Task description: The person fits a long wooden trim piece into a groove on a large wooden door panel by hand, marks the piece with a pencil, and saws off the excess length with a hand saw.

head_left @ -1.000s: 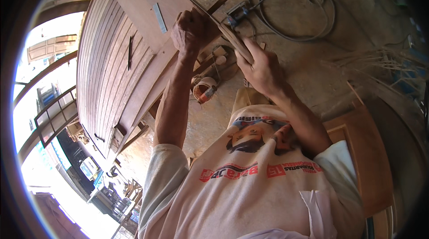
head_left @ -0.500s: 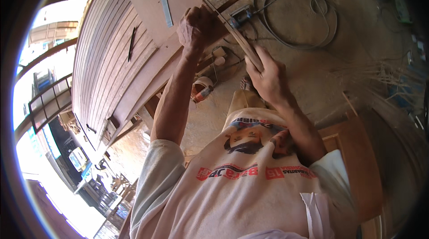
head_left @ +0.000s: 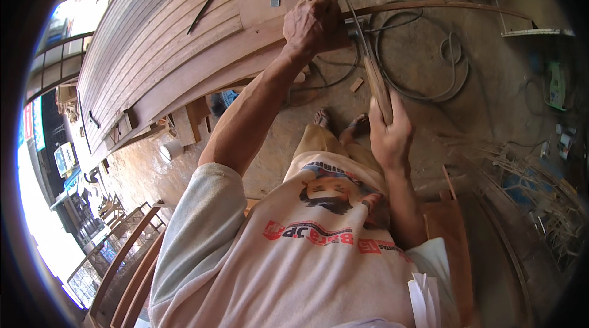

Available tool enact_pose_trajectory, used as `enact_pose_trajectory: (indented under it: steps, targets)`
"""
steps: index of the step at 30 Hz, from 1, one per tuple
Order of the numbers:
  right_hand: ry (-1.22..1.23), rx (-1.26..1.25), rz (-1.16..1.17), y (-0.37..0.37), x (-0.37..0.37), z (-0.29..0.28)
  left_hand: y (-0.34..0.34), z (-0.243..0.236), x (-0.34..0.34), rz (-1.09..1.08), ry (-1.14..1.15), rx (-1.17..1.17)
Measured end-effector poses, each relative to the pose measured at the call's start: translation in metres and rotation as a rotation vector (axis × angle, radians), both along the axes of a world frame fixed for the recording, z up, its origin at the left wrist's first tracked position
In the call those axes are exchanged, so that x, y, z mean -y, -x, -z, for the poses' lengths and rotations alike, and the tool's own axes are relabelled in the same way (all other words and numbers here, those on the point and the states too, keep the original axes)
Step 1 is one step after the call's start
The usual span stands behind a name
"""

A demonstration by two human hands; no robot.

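Running away from the body, wooden strip (head_left: pixel 375 80) held by both hands

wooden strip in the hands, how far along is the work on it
Done: the large slatted wooden panel looks assembled, boards laid side by side. In hand: the left hand presses a thin curved wooden strip at the panel's edge, while the right hand grips a long narrow stick-like piece crossing it. Left: the strip's far end hangs free over the floor by the coiled cable, seemingly unfixed.
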State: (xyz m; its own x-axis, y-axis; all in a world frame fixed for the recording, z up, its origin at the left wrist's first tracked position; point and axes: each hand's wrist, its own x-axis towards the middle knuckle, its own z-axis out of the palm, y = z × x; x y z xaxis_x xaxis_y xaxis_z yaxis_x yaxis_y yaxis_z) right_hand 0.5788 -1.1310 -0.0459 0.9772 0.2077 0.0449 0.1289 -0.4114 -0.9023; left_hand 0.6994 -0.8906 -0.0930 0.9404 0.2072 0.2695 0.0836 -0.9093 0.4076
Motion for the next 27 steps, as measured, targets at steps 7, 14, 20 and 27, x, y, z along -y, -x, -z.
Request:
enact_pose_trajectory:
  steps: [7,14,20,27]
  targets:
    - [0.057,0.025,0.031,0.013,0.008,0.0,-0.004,-0.004,0.0,0.116,-0.143,0.014]
    - [-0.079,-0.145,-0.001,-0.001,-0.004,-0.009,-0.007,0.005,-0.002,-0.02,-0.037,0.008]
    - [-0.05,0.022,0.043,0.038,0.024,-0.012,-0.008,-0.005,0.002,-0.051,0.0,-0.031]
    - [-0.083,-0.066,-0.006,-0.01,-0.001,-0.011,-0.014,0.01,0.0,-0.141,-0.004,-0.06]
